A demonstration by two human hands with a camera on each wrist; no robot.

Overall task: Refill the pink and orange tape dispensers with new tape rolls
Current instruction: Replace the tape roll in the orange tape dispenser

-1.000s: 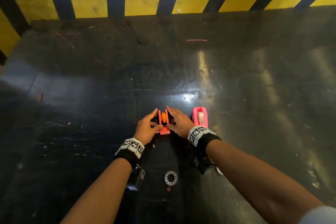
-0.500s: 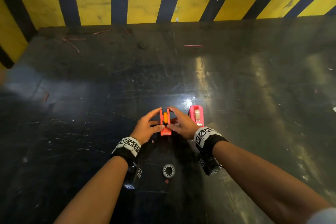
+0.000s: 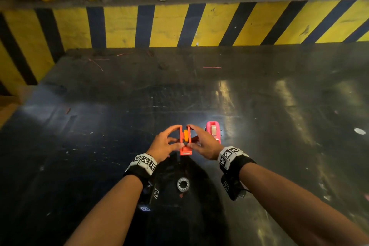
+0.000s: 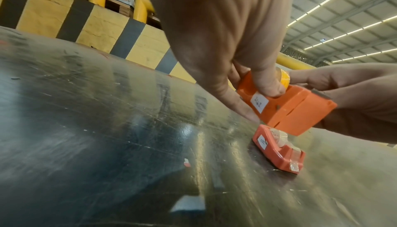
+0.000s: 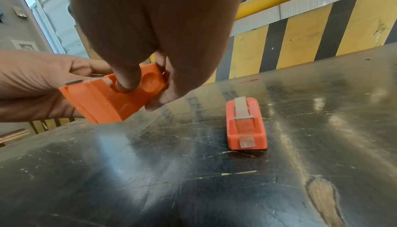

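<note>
Lifted off the dark table since a second ago, your orange dispenser (image 3: 185, 142) now hangs just above it at centre frame, a yellow tape roll (image 4: 283, 77) seated between its walls. Your left hand (image 3: 162, 145) pinches its left side, thumb on the white label; your right hand (image 3: 203, 143) pinches the right side, thumb in a round dimple. Just right of it, the pink dispenser (image 3: 213, 131) lies flat on the table (image 3: 79, 146), clear tape threaded. Lower centre lies an empty tape core (image 3: 183, 184).
</note>
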